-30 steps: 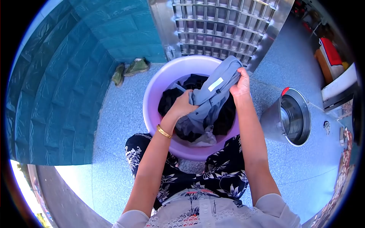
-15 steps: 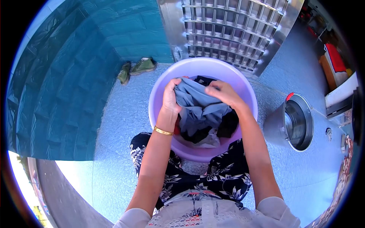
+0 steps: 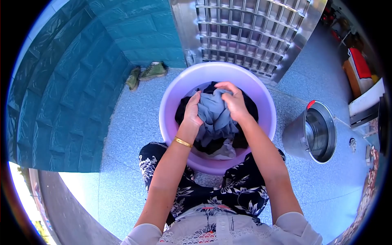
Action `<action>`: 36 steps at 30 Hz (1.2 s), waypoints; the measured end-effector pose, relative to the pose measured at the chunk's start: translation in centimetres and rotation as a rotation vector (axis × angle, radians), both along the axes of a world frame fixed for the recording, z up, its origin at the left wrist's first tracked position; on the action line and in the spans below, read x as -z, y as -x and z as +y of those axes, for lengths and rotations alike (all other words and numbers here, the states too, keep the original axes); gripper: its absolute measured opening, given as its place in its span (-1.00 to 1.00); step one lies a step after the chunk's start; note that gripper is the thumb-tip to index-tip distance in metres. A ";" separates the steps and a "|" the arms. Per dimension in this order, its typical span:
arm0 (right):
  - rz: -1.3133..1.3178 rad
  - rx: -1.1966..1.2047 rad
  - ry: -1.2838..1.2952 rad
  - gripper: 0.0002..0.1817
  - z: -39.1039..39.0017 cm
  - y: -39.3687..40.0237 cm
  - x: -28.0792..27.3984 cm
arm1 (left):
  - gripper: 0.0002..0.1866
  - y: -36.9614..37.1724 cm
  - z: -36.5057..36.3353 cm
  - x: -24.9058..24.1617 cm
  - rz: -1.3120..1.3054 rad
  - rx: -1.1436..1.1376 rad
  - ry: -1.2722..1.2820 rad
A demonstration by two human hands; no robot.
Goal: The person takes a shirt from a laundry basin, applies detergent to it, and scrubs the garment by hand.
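Note:
A lilac plastic basin [image 3: 171, 96] stands on the floor between my knees, filled with dark clothes [image 3: 245, 107]. Both hands grip a bunched grey-blue garment [image 3: 215, 116] over the middle of the basin. My left hand [image 3: 192, 110] clutches its left side, with a gold bangle on that wrist. My right hand [image 3: 232, 100] presses down on its top right. Black fabric lies around and under the garment, and a pale grey piece [image 3: 222, 152] shows at the near rim.
A metal bucket [image 3: 314, 132] with a red handle grip stands to the right. A steel grille gate [image 3: 249, 32] rises behind the basin. Green shoes [image 3: 147, 72] lie beside a teal tiled wall [image 3: 73, 90]. Speckled blue floor [image 3: 130, 122] all around.
The grey-blue garment was held up and spread a second ago; my hands have since bunched it together and pushed it down into the basin.

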State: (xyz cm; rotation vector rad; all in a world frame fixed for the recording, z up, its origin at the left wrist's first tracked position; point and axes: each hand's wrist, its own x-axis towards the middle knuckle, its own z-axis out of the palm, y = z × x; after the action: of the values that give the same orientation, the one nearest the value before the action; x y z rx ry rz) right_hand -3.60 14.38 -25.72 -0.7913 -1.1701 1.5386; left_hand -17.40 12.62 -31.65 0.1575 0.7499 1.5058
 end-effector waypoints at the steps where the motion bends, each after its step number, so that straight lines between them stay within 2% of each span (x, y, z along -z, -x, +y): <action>1: -0.222 -0.020 -0.259 -0.93 -0.8 1.0 0.0 | -0.81 0.1 0.1 0.9 -0.001 0.001 0.004; 3: -0.384 -0.027 -0.657 -0.97 -3.8 2.9 -0.6 | -0.76 0.2 0.1 3.0 -0.153 0.211 -0.236; 5: -0.658 0.021 -0.984 -0.86 -6.9 3.9 -2.0 | -0.64 -1.1 -1.7 -1.5 -0.128 0.200 -0.017; 6: -0.702 0.151 -1.045 -0.72 -7.0 4.5 -0.4 | -0.66 -2.1 -1.8 -0.1 -0.161 0.073 -0.121; 7: -0.704 0.153 -1.042 -0.72 -6.2 4.6 0.8 | -0.69 -2.6 -1.9 0.4 -0.189 0.064 -0.164; 8: -0.669 0.270 -0.943 -0.72 -4.6 4.3 1.7 | -0.72 -3.0 -2.1 1.0 -0.219 0.057 -0.207; 9: -0.633 0.381 -0.844 -0.71 -3.1 3.8 2.4 | -0.76 -3.1 -2.1 1.1 -0.246 0.165 -0.191; 10: -0.723 0.434 -0.795 -0.70 -1.7 2.9 2.7 | -0.79 -4.6 -2.6 -1.9 -0.007 0.104 0.100; 11: -0.808 0.487 -0.743 -0.69 -0.8 2.4 3.2 | -0.77 -4.4 -2.2 -0.5 -0.098 0.171 0.029; 12: -0.785 0.516 -0.829 -0.69 -1.1 2.6 3.2 | -0.77 -4.4 -2.2 -0.8 -0.093 0.160 0.062; 14: -0.780 0.500 -0.754 -0.70 -1.7 3.0 3.3 | -0.78 -4.0 -2.3 -0.6 -0.085 0.154 0.101; 16: -0.754 0.453 -0.711 -0.71 -3.0 4.0 2.7 | -0.80 -2.6 -1.9 1.5 -0.161 0.185 -0.091; 17: -0.684 0.389 -0.778 -0.71 -4.5 4.7 2.6 | -0.81 -1.3 -1.8 2.9 -0.208 0.244 -0.378; 18: -0.681 0.328 -0.867 -0.71 -6.1 5.0 1.6 | -0.81 -0.7 -2.0 2.1 -0.253 0.256 -0.311; 21: -0.721 0.224 -0.915 -0.74 -5.2 4.0 2.3 | -0.82 -0.6 -0.5 3.7 -0.400 0.436 -0.428; 23: -0.783 0.448 -0.754 -0.76 -1.1 2.8 3.8 | -0.79 -4.2 -2.1 -1.1 -0.015 0.156 0.101; 24: -0.797 0.497 -0.725 -0.77 -0.6 2.4 3.5 | -0.76 -4.2 -2.3 -1.0 0.017 0.234 0.045; 27: -0.794 0.578 -0.719 -0.76 -1.6 2.9 2.9 | -0.75 -3.7 -2.0 -1.4 -0.015 0.229 0.063; 28: -0.757 0.518 -0.753 -0.76 -2.6 3.5 2.5 | -0.76 -3.8 -2.0 -2.1 0.108 0.120 0.137; 29: -0.719 0.456 -0.789 -0.76 -3.8 4.0 2.0 | -0.74 -2.3 -0.9 2.1 -0.213 0.163 -0.157; 31: -0.721 0.235 -0.955 -0.74 -6.9 4.8 0.9 | -0.71 0.8 -0.2 2.6 -0.195 0.414 -0.199; 32: -0.687 0.223 -0.954 -0.72 -7.1 4.8 0.9 | -0.74 0.9 0.0 3.3 -0.316 0.496 -0.339; 33: -0.687 0.221 -0.952 -0.72 -6.3 4.6 1.6 | -0.74 -0.2 -0.6 2.7 -0.318 0.495 -0.336; 35: -0.712 0.475 -0.799 -0.69 -2.4 3.3 3.1 | -0.78 -3.7 -1.8 -0.2 -0.040 0.149 0.071; 36: -0.788 0.535 -0.720 -0.65 -0.6 2.1 2.8 | -0.79 -4.2 -2.0 -0.8 -0.028 0.286 0.087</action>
State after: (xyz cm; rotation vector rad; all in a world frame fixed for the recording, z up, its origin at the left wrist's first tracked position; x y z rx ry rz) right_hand -5.71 13.79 -28.57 -1.1059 -1.7366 0.2755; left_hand -13.18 10.59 -30.88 0.1703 0.7362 1.2000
